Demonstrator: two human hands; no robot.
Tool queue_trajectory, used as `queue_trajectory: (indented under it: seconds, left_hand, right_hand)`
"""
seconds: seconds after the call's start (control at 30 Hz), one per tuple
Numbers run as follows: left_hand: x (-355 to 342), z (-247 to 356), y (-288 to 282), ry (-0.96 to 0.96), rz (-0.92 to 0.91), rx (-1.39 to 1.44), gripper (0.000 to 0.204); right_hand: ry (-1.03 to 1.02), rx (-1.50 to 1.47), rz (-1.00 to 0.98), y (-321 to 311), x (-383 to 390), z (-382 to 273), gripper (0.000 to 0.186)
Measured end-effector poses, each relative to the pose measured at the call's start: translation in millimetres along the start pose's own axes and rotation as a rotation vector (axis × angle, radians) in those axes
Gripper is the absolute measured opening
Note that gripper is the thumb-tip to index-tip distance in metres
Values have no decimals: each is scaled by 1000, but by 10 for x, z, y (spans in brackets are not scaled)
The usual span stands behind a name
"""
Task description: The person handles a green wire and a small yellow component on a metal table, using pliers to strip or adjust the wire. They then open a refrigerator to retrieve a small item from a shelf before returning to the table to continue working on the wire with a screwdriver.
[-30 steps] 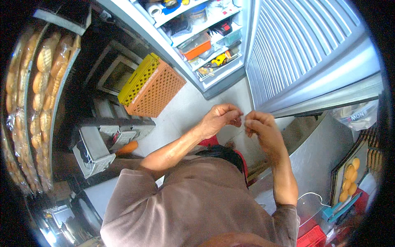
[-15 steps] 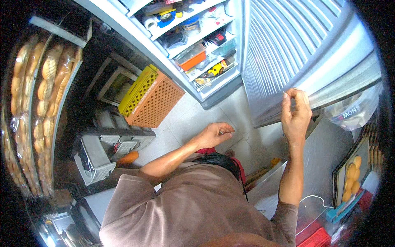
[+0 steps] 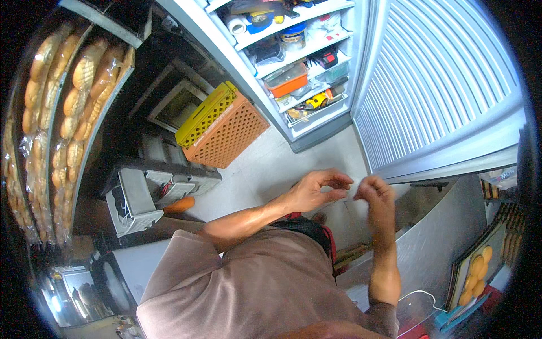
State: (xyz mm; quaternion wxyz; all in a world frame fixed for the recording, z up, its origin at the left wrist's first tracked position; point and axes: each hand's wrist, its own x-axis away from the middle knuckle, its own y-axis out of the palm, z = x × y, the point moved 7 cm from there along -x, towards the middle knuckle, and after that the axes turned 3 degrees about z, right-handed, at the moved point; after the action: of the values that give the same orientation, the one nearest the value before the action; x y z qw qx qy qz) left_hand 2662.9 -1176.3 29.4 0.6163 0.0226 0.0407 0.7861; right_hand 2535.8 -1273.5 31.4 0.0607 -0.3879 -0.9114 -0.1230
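Note:
Both of my hands are in front of my body, above the pale tiled floor. My left hand (image 3: 319,190) has its thumb and fingers curved apart, and I see nothing between them. Close to its fingertips is my right hand (image 3: 375,195), loosely curled and smeared by motion; whether its fingers close on anything is hard to make out. The ribbed white cabinet door (image 3: 435,96) stands swung out just beyond the right hand, which does not appear to touch it. Behind both hands, the fridge-like cabinet (image 3: 324,125) shows shelves of tools and boxes, including an orange tub (image 3: 288,82).
A yellow crate (image 3: 204,114) and an orange crate (image 3: 228,133) stand left of the cabinet. Bagged bread rolls (image 3: 72,107) fill a rack at far left. A grey open bin (image 3: 132,206) sits below it. To the right runs a metal surface (image 3: 429,226).
My right hand has come off the door's edge and moved down and left, toward my left hand. The left hand has shifted slightly right. The door appears wider in view.

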Motion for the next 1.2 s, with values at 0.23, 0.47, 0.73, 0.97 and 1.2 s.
queue_trajectory:
  seconds: [0.23,0.47,0.73,0.97,1.2]
  left_hand:
    - [-17,-160,-113,-70,-98,-125,9]
    - [26,-1121,-25,-215,-321,-15,9]
    - [164,-2583,-417,-507,-255,-299,17]
    - [258,-3587,-898,-535,-257,-471,25]
    - [-25,-4173,-1051,-616,-293,-486,25]
  right_hand:
    - [375,-377,-87,308,189,544,16]
    - [388,-197,-143,41,284,1534,13]
    - [-91,998,82,-1285,-229,1718,10]
    - [-23,1085,270,-1790,-298,1862,10]
    - [-11,1141,380,-1867,-258,1758,7]
